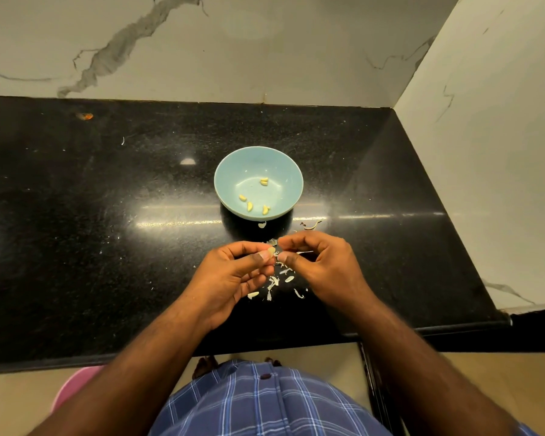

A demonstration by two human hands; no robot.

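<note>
Head cam, watching remotely: left hand (233, 273) pinches the small pale garlic clove (271, 250) near the light-blue ceramic bowl (222, 171), right hand (323, 265) pinches its papery skin (277, 253), and I reckon a hard tug flicks it onto the black stone counter (107, 215).

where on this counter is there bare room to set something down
Widest bare stretch: the counter left of the bowl, out to the orange scrap. A smaller one lies right of the bowl, toward the side wall. Crowded: peels litter the front, under the left hand and right hand pinching a garlic clove.
</note>
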